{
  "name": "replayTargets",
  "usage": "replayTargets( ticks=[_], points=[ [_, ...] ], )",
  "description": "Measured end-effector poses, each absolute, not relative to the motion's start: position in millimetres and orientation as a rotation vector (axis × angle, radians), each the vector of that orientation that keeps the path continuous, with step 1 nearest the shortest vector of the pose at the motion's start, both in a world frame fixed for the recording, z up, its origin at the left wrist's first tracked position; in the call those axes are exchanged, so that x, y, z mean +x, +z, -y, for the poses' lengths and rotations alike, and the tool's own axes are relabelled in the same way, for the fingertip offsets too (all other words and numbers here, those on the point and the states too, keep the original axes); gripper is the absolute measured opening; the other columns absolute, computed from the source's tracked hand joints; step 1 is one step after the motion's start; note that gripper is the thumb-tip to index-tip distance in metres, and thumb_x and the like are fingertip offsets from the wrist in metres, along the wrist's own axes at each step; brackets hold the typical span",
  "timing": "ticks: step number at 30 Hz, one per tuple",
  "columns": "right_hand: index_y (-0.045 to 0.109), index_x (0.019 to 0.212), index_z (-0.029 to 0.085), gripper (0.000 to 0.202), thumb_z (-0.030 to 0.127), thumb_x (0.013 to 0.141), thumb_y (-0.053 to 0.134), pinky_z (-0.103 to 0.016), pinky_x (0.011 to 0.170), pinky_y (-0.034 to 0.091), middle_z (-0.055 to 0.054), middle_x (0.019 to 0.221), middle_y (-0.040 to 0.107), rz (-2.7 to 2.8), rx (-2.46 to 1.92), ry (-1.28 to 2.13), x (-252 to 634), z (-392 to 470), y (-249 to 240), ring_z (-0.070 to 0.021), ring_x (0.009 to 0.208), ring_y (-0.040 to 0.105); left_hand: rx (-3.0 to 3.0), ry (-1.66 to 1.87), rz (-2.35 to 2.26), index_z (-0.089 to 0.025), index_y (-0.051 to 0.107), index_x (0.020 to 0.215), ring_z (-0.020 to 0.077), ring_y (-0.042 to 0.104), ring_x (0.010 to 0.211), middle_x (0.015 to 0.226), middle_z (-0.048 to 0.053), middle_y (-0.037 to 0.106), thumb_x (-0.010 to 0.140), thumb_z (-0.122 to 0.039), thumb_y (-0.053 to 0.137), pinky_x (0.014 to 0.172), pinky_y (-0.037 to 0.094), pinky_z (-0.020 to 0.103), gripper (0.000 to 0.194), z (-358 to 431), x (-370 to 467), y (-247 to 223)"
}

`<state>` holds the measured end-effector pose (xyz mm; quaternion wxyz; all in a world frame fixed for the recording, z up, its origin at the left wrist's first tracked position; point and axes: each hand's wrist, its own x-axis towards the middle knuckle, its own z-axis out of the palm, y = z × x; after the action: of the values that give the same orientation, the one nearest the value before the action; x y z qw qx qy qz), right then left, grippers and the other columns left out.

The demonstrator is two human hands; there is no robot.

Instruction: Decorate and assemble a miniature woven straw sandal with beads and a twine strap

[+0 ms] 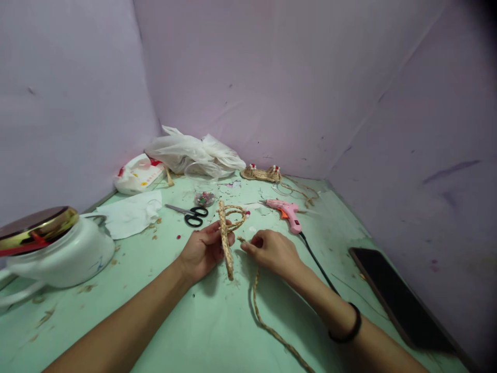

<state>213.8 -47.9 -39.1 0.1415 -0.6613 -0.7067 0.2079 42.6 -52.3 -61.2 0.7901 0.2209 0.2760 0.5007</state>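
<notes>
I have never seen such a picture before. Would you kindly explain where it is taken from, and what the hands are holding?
There is no machine here: a camera on a person's head looks forward and down at two bare hands. The left hand holds a braided straw piece with a loop at its side. The right hand pinches the end of a straw cord, seemingly the one running down to the bottom edge. On the green table lie scissors, a small container of beads, a pink glue gun and what looks like a phone. A white pot stands at the picture's left.
</notes>
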Motion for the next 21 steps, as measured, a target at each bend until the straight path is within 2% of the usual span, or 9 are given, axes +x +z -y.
replayTargets(
  ticks=[2, 5, 8, 10, 13, 18, 21],
  points=[
    [0.063, 0.060, 0.018, 0.018, 0.034, 0.066, 0.062, -0.028, 0.052, 0.029, -0.007, 0.062, 0.064, 2.002, -1.855, 0.678, 210, 43, -48, -0.0209, 0.062, 0.056, 0.480, 1.076, -0.589, -0.012, 0.061, 0.081, 0.0126, 0.050, 0.050, 0.059, 0.006, 0.055, 0.070, -0.004, 0.050, 0.044, 0.041, 0.019, 0.017, 52, 42, -63],
    [0.059, 0.062, 0.017, 0.010, 0.026, 0.068, 0.059, -0.025, 0.051, 0.033, -0.003, 0.058, 0.061, 1.967, -1.770, 0.803, 213, 41, -52, -0.0156, 0.056, 0.054, 0.481, 1.067, -0.575, -0.013, 0.061, 0.081, 0.0129, 0.051, 0.052, 0.059, 0.005, 0.055, 0.071, -0.005, 0.051, 0.047, 0.041, 0.019, 0.016, 52, 41, -64],
    [0.054, 0.069, 0.018, 0.012, 0.030, 0.070, 0.056, -0.022, 0.045, 0.034, 0.003, 0.053, 0.053, 1.809, -1.622, 1.051, 219, 49, -44, -0.0102, 0.046, 0.048, 0.473, 1.058, -0.567, -0.013, 0.060, 0.083, 0.0121, 0.050, 0.052, 0.060, 0.005, 0.055, 0.073, -0.006, 0.050, 0.048, 0.041, 0.020, 0.016, 50, 42, -63],
    [0.052, 0.067, 0.017, 0.019, 0.033, 0.066, 0.061, -0.020, 0.041, 0.030, 0.006, 0.049, 0.046, 1.541, -1.444, 1.287, 223, 57, -33, -0.0073, 0.041, 0.039, 0.465, 1.059, -0.568, -0.012, 0.060, 0.086, 0.0116, 0.049, 0.051, 0.060, 0.005, 0.054, 0.074, -0.008, 0.050, 0.048, 0.040, 0.020, 0.016, 49, 42, -64],
    [0.055, 0.061, 0.015, 0.024, 0.037, 0.064, 0.066, -0.019, 0.041, 0.026, 0.006, 0.048, 0.043, 1.439, -1.352, 1.295, 224, 69, -15, -0.0049, 0.043, 0.032, 0.458, 1.066, -0.570, -0.011, 0.059, 0.090, 0.0120, 0.050, 0.053, 0.061, 0.004, 0.053, 0.075, -0.011, 0.052, 0.048, 0.039, 0.020, 0.017, 49, 43, -66],
    [0.063, 0.066, 0.016, 0.015, 0.030, 0.065, 0.067, -0.020, 0.047, 0.035, 0.002, 0.055, 0.055, 1.538, -1.246, 1.241, 216, 88, 4, -0.0080, 0.050, 0.045, 0.467, 1.071, -0.576, -0.012, 0.060, 0.088, 0.0125, 0.050, 0.054, 0.061, 0.003, 0.053, 0.073, -0.013, 0.055, 0.048, 0.039, 0.020, 0.016, 48, 43, -68],
    [0.065, 0.064, 0.016, 0.013, 0.029, 0.063, 0.068, -0.021, 0.048, 0.037, 0.000, 0.056, 0.058, 1.595, -1.244, 1.221, 211, 93, 7, -0.0092, 0.051, 0.047, 0.475, 1.074, -0.586, -0.013, 0.061, 0.085, 0.0126, 0.050, 0.052, 0.059, 0.003, 0.053, 0.072, -0.013, 0.056, 0.047, 0.038, 0.020, 0.013, 48, 44, -68]
  ],
)
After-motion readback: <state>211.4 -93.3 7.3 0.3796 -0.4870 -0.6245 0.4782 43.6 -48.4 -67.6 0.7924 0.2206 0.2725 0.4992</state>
